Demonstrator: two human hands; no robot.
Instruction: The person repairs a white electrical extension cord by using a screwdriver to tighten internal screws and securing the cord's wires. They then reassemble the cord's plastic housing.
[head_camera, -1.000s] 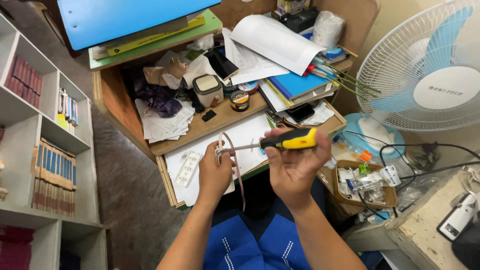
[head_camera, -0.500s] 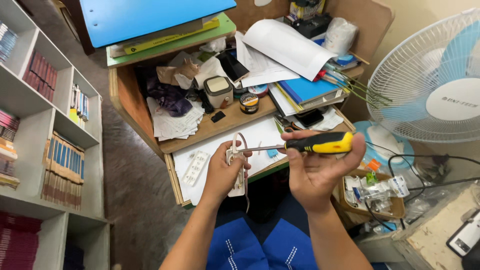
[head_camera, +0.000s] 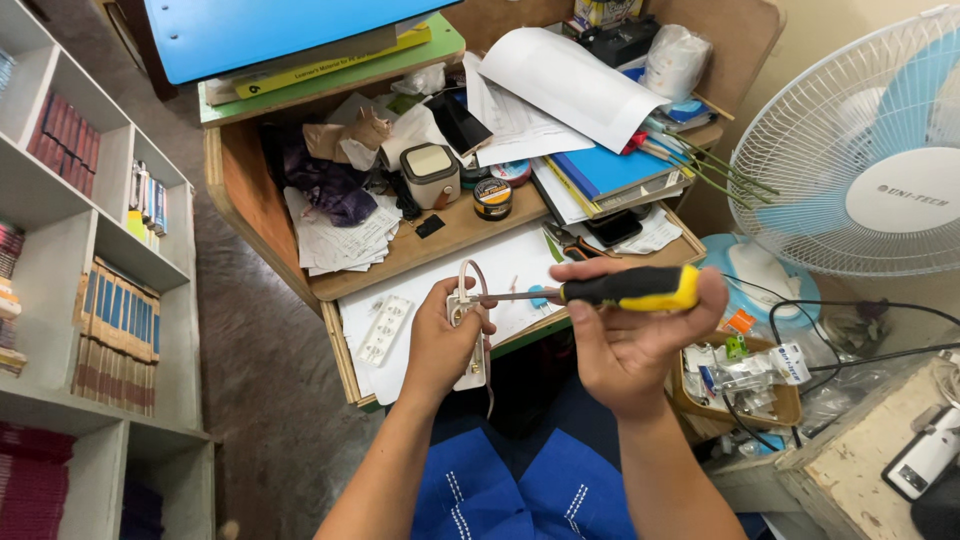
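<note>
Both hands are closed: the left hand (head_camera: 445, 345) around a white socket block (head_camera: 467, 340), the right hand (head_camera: 625, 335) around a screwdriver (head_camera: 600, 290). Since half a second ago, both have been kept above the bench (head_camera: 440, 245), the tip still set against the block.

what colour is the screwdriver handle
Yellow and black; the screwdriver handle shows clearly in the head view, gripped by the right hand.
</note>
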